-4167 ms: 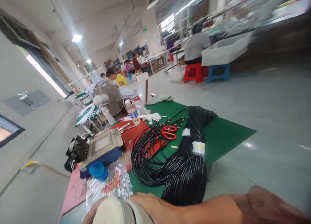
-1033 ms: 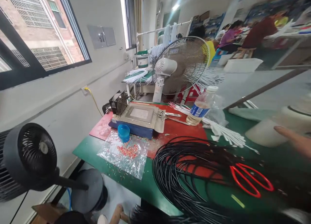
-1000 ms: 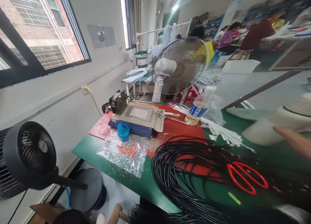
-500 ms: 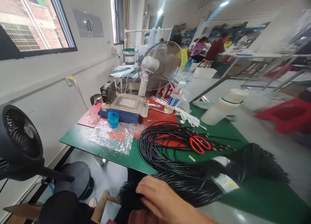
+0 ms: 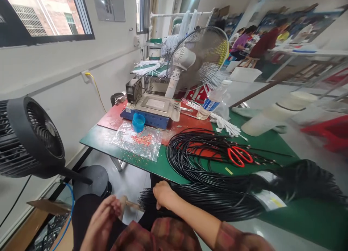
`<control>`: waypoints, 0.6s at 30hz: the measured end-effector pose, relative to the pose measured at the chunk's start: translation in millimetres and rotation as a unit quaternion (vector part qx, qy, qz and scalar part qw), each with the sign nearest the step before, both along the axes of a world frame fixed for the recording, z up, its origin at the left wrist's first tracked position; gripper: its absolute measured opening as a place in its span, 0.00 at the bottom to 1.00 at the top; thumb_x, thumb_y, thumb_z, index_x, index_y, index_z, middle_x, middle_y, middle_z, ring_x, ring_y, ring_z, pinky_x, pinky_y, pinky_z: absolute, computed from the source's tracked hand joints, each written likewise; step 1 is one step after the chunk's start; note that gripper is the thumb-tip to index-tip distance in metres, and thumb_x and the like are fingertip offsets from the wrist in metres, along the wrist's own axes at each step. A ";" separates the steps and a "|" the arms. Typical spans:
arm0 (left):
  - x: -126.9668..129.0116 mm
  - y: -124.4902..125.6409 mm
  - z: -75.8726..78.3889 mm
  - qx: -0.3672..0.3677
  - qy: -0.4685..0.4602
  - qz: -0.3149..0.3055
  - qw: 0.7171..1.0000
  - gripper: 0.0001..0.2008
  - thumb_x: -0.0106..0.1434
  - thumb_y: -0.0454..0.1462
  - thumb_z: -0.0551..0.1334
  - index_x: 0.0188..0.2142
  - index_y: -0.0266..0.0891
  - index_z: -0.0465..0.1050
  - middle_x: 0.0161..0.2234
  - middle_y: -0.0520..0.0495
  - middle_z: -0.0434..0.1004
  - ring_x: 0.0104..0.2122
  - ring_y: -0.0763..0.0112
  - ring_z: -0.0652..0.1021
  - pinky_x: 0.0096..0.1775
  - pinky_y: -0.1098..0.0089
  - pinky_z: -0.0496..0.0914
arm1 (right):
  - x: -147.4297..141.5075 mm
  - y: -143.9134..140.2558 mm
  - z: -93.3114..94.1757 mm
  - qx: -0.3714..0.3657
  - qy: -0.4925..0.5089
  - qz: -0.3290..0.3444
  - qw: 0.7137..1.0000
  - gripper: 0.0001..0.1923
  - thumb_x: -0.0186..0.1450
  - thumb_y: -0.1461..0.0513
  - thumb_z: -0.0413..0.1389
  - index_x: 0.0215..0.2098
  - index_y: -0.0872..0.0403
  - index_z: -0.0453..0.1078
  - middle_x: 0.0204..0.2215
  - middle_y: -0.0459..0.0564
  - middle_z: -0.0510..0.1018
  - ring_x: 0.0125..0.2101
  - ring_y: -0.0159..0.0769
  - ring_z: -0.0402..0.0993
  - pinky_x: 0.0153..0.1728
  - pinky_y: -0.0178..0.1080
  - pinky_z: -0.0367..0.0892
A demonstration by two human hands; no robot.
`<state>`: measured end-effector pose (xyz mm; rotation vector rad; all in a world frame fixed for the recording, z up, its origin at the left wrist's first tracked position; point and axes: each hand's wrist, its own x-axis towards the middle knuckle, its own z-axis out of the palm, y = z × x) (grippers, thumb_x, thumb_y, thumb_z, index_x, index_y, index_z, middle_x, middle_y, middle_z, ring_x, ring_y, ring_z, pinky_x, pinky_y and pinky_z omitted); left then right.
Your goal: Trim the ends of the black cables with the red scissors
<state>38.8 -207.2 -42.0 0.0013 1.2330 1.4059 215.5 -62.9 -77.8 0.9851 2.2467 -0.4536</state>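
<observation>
No clue if the bare right hand (image 5: 164, 194) grips anything; way left of it, the round black plastic fan (image 5: 28, 145) gets cropped.

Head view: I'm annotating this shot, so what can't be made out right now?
All in the head view:
Right hand: its back hides the palm and any grip on the cables.
Yellow-marked label: print blurred, too small.
Scissors: blades lost among cables.
Box: partly cut off by the bottom edge.

I'm in a workshop here: black cables (image 5: 217, 200) bundled across my bench (image 5: 94, 138), people (image 5: 263, 43) seated at work beyond!
</observation>
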 end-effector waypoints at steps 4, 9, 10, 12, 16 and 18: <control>13.9 7.3 -34.9 -0.071 -0.054 -0.079 0.993 0.18 0.50 0.38 0.63 0.42 0.37 0.70 0.31 0.50 0.80 0.30 0.76 0.76 0.36 0.75 0.70 | 8.0 3.5 8.8 -0.001 0.022 -0.015 1.000 0.21 0.44 0.61 0.67 0.35 0.63 0.75 0.35 0.61 0.77 0.37 0.48 0.73 0.39 0.40 0.65; 22.9 21.7 -69.8 -0.170 -0.151 -0.120 0.966 0.21 0.45 0.38 0.67 0.40 0.33 0.70 0.28 0.49 0.80 0.28 0.75 0.78 0.32 0.76 0.72 | 17.0 -4.3 29.4 0.049 0.101 -0.043 0.993 0.14 0.58 0.63 0.54 0.42 0.58 0.71 0.39 0.57 0.75 0.41 0.43 0.71 0.40 0.37 0.62; 23.0 23.8 -72.6 -0.173 -0.159 -0.137 0.962 0.22 0.45 0.39 0.67 0.40 0.30 0.70 0.28 0.46 0.80 0.28 0.73 0.78 0.32 0.75 0.72 | 17.0 -5.7 32.9 0.053 0.114 -0.046 0.991 0.14 0.58 0.63 0.53 0.42 0.57 0.70 0.38 0.55 0.75 0.40 0.43 0.71 0.38 0.36 0.61; 23.9 26.8 -74.7 -0.177 -0.180 -0.181 0.951 0.26 0.46 0.45 0.65 0.40 0.26 0.71 0.29 0.41 0.81 0.28 0.68 0.79 0.31 0.73 0.73 | 16.3 -9.3 39.3 0.050 0.149 -0.050 0.986 0.15 0.58 0.62 0.54 0.43 0.55 0.69 0.37 0.53 0.75 0.38 0.42 0.72 0.36 0.36 0.61; 31.6 29.9 -73.8 -0.114 -0.264 -0.233 0.929 0.34 0.48 0.55 0.57 0.41 0.25 0.70 0.31 0.36 0.81 0.31 0.63 0.80 0.33 0.70 0.74 | 20.2 -24.5 52.8 0.009 0.235 -0.045 0.971 0.19 0.56 0.61 0.54 0.47 0.51 0.66 0.38 0.49 0.74 0.36 0.40 0.71 0.33 0.35 0.58; 35.9 31.0 -75.6 -0.060 -0.314 -0.185 0.929 0.31 0.50 0.54 0.57 0.41 0.27 0.70 0.33 0.37 0.81 0.35 0.62 0.79 0.37 0.68 0.73 | 25.5 -35.1 58.8 -0.015 0.248 -0.033 0.968 0.21 0.56 0.63 0.54 0.49 0.49 0.64 0.39 0.48 0.73 0.36 0.40 0.71 0.34 0.35 0.58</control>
